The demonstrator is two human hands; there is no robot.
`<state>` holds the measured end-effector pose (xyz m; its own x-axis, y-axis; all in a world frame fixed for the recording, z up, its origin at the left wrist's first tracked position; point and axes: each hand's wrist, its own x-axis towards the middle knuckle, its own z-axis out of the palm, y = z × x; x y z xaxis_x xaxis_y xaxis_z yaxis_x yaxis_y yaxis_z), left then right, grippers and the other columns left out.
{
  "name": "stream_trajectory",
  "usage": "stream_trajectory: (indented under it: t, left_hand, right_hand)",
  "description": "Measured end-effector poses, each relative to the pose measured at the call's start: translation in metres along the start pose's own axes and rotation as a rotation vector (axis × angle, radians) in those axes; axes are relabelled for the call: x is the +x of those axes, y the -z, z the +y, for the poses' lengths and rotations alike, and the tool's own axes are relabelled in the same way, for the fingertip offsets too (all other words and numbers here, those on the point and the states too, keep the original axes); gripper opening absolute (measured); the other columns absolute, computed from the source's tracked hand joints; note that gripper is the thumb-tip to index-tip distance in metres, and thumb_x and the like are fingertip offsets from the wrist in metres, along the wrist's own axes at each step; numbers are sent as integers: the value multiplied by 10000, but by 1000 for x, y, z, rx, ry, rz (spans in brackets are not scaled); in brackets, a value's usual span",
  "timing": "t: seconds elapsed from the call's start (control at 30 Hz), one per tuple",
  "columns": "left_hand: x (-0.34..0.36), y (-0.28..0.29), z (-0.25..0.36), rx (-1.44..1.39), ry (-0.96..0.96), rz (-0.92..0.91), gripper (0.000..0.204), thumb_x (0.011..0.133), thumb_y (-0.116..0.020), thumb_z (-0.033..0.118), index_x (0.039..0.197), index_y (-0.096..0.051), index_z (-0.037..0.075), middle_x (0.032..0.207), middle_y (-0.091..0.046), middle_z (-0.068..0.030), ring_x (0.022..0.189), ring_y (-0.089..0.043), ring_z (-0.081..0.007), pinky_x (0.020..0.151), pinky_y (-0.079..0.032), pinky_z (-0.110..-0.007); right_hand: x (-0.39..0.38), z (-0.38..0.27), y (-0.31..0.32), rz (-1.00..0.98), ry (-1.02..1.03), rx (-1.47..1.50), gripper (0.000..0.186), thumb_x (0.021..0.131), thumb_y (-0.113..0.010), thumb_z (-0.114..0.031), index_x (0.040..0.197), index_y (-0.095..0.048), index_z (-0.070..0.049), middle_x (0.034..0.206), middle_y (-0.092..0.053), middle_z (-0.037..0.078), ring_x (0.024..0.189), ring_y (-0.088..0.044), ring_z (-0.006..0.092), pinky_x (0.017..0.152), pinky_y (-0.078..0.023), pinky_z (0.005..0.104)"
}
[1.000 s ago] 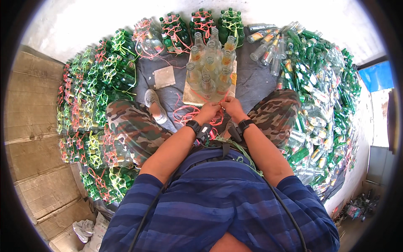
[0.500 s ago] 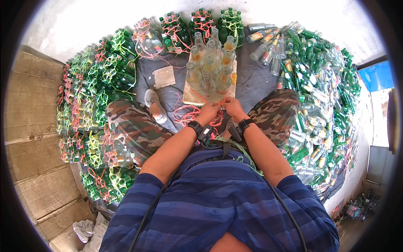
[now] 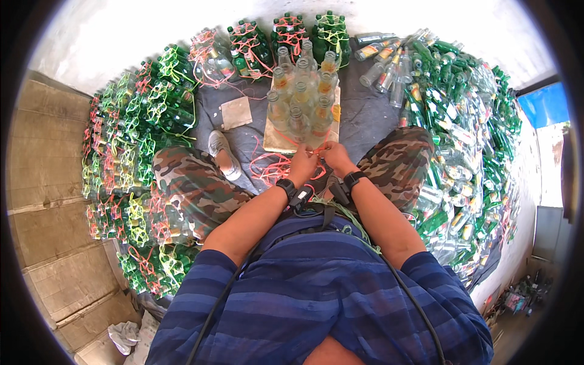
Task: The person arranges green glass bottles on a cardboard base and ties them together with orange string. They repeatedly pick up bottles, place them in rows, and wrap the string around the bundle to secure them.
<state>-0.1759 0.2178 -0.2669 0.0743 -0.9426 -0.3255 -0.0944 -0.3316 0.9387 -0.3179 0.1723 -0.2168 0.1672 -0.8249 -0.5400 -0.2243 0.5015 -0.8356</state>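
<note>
Several clear glass bottles (image 3: 300,100) stand upright in a tight cluster on a pale board (image 3: 277,143) in front of me. Pink plastic twine (image 3: 272,169) loops low around the near bottles and lies in a loose tangle by my left wrist. My left hand (image 3: 304,163) pinches the twine just in front of the nearest bottle. Close beside it, my right hand (image 3: 334,156) is closed on the same twine, fingertips almost touching the left ones. Exactly how the strands cross between the fingers is too small to make out.
Green bottles tied in twine bundles (image 3: 173,100) are stacked at left, with more bundles (image 3: 288,33) along the back wall. Loose bottles (image 3: 450,128) form a heap at right. A square piece of cardboard (image 3: 236,113) lies on the dark ground sheet (image 3: 363,115). My shoe (image 3: 224,155) rests nearby.
My hands stay together at the twine, with only slight finger movement. The whole view has shifted a little; the bottles stand as before.
</note>
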Motion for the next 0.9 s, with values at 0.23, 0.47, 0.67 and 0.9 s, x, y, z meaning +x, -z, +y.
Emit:
stream_trajectory:
  t: [0.23, 0.47, 0.67, 0.9]
  left_hand:
    - [-5, 0, 11, 17, 11, -47, 266, 1015, -572, 86, 1246, -539, -42, 978, -738, -171, 809, -762, -215, 674, -609, -325]
    - [1, 4, 8, -127, 129, -141, 246, 1043, -549, 126, 1220, -601, -37, 993, -731, -124, 835, -764, -212, 686, -607, -306]
    - [8, 7, 3, -356, 321, -192, 279, 1043, -538, 130, 1265, -627, -15, 1046, -728, -99, 900, -737, -200, 763, -596, -317]
    - [15, 13, -6, -422, 317, -213, 283, 991, -605, 62, 1264, -635, -8, 1046, -723, -88, 868, -709, -178, 736, -568, -295]
  right_hand:
    - [3, 4, 1, 11, 10, -65, 132, 907, -683, 3, 1037, -705, 18, 941, -728, 73, 856, -665, 166, 759, -526, 319]
    - [7, 8, 4, -24, 13, -18, 145, 903, -678, 28, 1045, -702, 18, 949, -719, 66, 844, -655, 162, 753, -520, 318]
    - [4, 4, 6, -63, -12, -11, 210, 880, -680, 49, 1088, -700, 25, 989, -722, 72, 879, -662, 161, 782, -526, 307]
    - [1, -1, 5, -31, -20, -12, 289, 825, -712, 57, 1113, -692, 60, 1019, -731, 105, 903, -679, 187, 820, -536, 318]
